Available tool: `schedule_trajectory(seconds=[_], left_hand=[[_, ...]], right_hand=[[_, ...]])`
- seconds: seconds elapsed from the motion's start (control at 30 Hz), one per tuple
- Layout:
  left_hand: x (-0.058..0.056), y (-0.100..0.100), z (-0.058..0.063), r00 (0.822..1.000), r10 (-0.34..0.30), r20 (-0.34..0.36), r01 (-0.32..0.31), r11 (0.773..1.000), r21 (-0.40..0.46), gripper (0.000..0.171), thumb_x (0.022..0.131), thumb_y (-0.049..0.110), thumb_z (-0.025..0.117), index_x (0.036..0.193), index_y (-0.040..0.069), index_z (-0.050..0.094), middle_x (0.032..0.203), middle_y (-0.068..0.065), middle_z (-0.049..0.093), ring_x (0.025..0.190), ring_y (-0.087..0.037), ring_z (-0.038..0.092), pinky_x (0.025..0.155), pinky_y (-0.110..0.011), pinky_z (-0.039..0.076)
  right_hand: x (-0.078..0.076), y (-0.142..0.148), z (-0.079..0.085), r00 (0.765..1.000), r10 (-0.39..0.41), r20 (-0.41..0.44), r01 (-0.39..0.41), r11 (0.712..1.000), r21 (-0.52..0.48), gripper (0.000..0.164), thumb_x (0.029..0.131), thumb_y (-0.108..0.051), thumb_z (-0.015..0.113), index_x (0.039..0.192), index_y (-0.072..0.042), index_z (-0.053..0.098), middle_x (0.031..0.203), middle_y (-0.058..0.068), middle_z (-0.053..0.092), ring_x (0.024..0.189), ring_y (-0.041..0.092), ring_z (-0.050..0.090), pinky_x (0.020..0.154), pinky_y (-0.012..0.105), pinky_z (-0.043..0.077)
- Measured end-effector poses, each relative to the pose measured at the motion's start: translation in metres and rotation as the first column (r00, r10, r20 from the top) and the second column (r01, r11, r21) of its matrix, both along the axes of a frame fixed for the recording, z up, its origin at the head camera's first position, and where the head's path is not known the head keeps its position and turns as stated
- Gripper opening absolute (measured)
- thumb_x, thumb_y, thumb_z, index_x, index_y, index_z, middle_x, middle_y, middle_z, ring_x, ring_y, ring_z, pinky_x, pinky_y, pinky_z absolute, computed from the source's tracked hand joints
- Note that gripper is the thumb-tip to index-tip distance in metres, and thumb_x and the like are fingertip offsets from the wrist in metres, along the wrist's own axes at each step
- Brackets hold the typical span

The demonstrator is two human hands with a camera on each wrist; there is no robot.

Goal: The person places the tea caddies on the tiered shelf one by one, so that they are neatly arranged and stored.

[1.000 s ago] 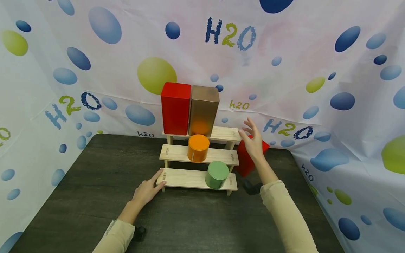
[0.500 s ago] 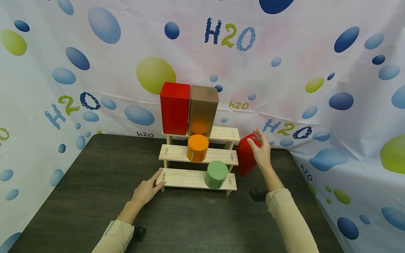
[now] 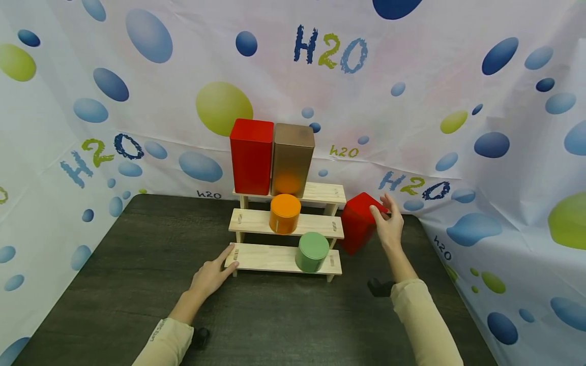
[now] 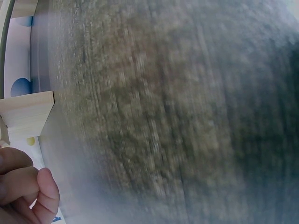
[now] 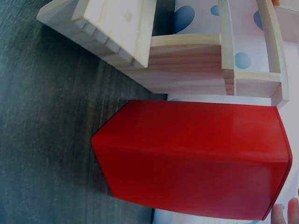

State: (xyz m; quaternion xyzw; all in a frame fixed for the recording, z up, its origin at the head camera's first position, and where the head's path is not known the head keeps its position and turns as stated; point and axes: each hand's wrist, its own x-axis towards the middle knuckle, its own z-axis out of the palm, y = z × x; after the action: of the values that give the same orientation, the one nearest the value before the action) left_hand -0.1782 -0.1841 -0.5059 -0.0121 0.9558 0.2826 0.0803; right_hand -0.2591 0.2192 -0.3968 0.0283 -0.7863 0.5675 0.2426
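Note:
A three-step wooden display stand stands on the dark table. My left hand grips the left end of its bottom step, thumb at the front edge and index finger toward the back corner. In the left wrist view the other fingers are curled. Beside the stand's right side a tall red box stands upright on the table. My right hand is at the box's upper right corner, thumb and fingers apart with nothing between them. In the right wrist view fingertips show just past the box's top end.
On the top step stand another red box and a bronze box. An orange round tin sits on the middle step, a green round tin on the bottom one. A bubble-printed curtain hangs behind the table.
My right hand has moved right and down, from over the red box to beside its upper right corner. My left hand stays on the stand.

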Motion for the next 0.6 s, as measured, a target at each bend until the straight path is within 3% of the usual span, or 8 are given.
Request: schedule_trajectory(seconds=[0.23, 0.6], left_hand=[[0.000, -0.001, -0.001, 1.000, 0.002, -0.001, -0.002, 1.000, -0.012, 0.069, 0.089, 0.057, 0.044, 0.146, 0.023, 0.025, 0.062, -0.008, 0.047, 0.049, -0.017, 0.036, 0.043, -0.030, 0.028], [-0.001, -0.001, -0.001, 1.000, -0.002, -0.003, 0.002, 1.000, -0.010, 0.069, 0.089, 0.056, 0.044, 0.146, 0.022, 0.024, 0.059, -0.006, 0.044, 0.048, -0.016, 0.033, 0.042, -0.029, 0.027]], right_hand=[[-0.015, 0.020, -0.034, 0.995, -0.059, 0.085, 0.051, 0.994, 0.092, 0.064, 0.085, -0.021, 0.066, 0.139, -0.004, 0.036, 0.139, 0.018, 0.033, 0.127, 0.033, 0.026, 0.101, 0.049, 0.028], [-0.017, 0.022, -0.044, 0.955, -0.031, 0.294, 0.021, 0.999, 0.036, 0.096, 0.083, -0.028, 0.066, 0.146, -0.005, -0.001, 0.148, 0.020, 0.011, 0.135, 0.033, 0.012, 0.108, 0.049, 0.012]])
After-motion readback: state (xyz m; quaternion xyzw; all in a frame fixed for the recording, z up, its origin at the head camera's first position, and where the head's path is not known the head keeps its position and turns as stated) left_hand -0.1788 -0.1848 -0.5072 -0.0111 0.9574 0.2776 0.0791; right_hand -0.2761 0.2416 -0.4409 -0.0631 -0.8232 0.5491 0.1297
